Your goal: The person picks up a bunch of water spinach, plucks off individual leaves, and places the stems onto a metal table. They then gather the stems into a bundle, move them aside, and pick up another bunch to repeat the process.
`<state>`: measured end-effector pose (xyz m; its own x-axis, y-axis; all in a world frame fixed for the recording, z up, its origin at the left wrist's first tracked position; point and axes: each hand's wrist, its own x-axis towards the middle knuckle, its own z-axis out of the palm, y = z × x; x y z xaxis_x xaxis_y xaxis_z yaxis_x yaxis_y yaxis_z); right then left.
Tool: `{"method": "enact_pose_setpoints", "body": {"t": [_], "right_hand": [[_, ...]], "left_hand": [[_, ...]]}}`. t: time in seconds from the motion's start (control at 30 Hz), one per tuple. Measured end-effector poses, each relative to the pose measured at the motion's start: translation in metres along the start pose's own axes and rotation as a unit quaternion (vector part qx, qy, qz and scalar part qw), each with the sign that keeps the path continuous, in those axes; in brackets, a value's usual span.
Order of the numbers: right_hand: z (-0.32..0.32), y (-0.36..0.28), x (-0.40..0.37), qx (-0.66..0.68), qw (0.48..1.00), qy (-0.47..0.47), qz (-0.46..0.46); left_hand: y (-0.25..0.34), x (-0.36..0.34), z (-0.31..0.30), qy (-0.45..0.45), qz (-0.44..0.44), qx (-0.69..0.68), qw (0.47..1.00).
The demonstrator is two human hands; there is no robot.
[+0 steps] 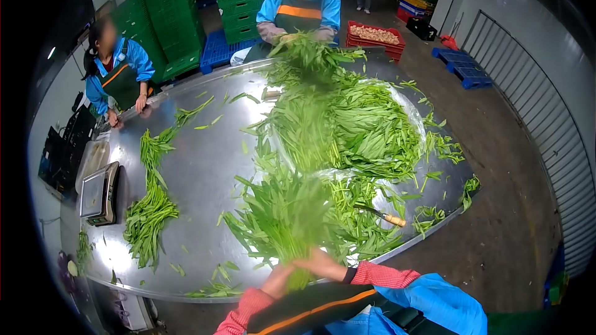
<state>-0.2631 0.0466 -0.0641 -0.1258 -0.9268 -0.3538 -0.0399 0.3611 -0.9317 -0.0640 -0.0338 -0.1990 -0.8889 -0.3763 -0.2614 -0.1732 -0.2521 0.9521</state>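
At the table's near edge, my left hand (278,280) and my right hand (324,265) are wrapped round the stem end of a bunch of leafy greens (282,220). The bunch fans away from me over the metal table (205,211), its leaves slightly blurred. Just beyond it lies a large heap of greens (372,127), partly on clear plastic. To the right of the bunch, a knife with a wooden handle (395,219) rests on loose greens.
A scale (99,193) and a smaller pile of greens (149,217) are at the left. Across the table a person (301,9) holds greens; another person (121,71) stands at the far left. Green crates (239,3), a red crate (375,36) and a blue pallet (462,67) stand behind.
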Motion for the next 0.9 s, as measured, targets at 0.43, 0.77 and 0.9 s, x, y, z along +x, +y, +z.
{"method": "enact_pose_setpoints", "body": {"t": [0.43, 0.77, 0.9], "right_hand": [[0.029, 0.026, 0.016, 0.026, 0.999, 0.007, 0.034], [0.03, 0.093, 0.009, 0.028, 0.997, -0.056, 0.037], [0.026, 0.048, -0.005, 0.095, 0.988, -0.026, 0.118]], "left_hand": [[0.064, -0.045, 0.021, 0.146, -0.133, -0.28, 0.94], [0.059, -0.055, 0.021, 0.121, -0.097, -0.062, 0.986], [0.087, -0.066, 0.026, 0.104, -0.207, -0.024, 0.973]]}}
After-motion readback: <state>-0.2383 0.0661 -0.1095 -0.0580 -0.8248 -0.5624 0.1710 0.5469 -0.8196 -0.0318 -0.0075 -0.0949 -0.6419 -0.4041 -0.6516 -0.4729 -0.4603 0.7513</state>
